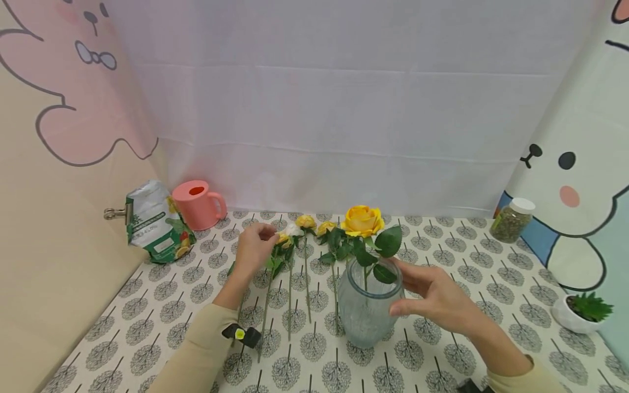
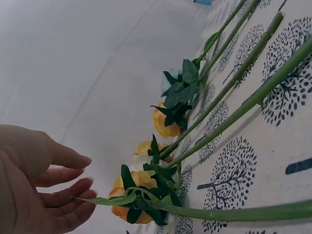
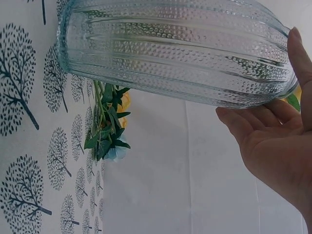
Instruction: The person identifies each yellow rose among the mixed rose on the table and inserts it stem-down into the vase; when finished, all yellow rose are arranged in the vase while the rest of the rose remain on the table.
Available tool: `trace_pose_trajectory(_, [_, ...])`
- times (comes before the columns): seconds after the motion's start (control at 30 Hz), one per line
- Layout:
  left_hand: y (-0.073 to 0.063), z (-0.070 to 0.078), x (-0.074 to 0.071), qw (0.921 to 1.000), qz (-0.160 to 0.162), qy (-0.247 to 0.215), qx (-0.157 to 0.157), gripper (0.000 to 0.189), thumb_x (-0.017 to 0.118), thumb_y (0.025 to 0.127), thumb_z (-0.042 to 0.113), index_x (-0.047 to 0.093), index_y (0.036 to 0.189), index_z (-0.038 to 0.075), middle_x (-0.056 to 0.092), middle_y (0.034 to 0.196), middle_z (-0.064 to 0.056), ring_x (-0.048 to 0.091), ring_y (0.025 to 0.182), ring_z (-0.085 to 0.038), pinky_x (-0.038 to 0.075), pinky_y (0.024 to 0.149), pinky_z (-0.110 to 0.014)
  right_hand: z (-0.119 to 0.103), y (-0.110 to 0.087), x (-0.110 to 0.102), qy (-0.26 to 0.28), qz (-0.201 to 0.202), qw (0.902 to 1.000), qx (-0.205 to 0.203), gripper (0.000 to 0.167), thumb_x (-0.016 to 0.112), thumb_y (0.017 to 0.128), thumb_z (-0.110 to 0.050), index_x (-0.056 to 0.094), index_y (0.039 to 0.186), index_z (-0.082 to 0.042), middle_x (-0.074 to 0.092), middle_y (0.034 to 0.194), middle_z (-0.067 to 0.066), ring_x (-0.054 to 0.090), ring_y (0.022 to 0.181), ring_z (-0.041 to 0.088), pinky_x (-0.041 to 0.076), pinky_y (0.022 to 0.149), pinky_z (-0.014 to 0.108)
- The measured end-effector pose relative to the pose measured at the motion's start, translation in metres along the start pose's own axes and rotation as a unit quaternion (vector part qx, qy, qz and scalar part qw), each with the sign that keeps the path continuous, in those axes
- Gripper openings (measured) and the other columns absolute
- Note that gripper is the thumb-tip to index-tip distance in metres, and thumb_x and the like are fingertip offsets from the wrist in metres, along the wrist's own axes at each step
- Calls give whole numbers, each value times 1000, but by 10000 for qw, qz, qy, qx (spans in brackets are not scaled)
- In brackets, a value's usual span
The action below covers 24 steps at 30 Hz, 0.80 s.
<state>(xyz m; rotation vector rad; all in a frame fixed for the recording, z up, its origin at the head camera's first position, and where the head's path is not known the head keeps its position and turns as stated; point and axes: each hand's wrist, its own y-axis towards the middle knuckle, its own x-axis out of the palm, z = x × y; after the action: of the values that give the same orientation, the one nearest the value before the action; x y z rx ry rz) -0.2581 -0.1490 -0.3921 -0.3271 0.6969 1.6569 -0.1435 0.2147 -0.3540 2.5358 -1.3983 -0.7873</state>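
Left hand (image 1: 253,251): left of centre, fingers loosely bent, beside laid roses (image 1: 306,221); contact unclear
Right hand (image 1: 434,295): right of centre, thumb and fingers gripping glass vase (image 1: 365,322) near rim
Vase: lower centre, upright, one yellow rose (image 1: 362,221) in it
Roses: mid-frame, on patterned cloth (image 1: 417,376)
Pink pitcher (image 1: 196,210): left side

So there's a pink jug (image 1: 195,206) — green-and-white bag (image 1: 159,225) just left of it, white-lidded jar (image 1: 511,222) way off right, potted succulent (image 1: 582,315) even further right.
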Motion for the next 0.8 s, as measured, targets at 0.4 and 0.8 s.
trace_pose_trajectory(0.4, [-2,-11,4,9767,-999,1862,-379,22,77,89,19,66,102,4,67,93,-7,62,75,-23,52,63,-39,0,-1,1,-7,5,10000,39,76,79,80,5,41,145,10,38,148,32,51,130,7,43,104,25])
trace_pose_trajectory(0.8, [3,-27,12,9779,-542,1950,-527,13,74,88,7,63,83,1,65,77,-11,58,63,-23,50,53,-34,1,0,0,52,-73,9998,-174,77,78,79,9,41,146,8,37,148,34,48,133,10,42,105,26])
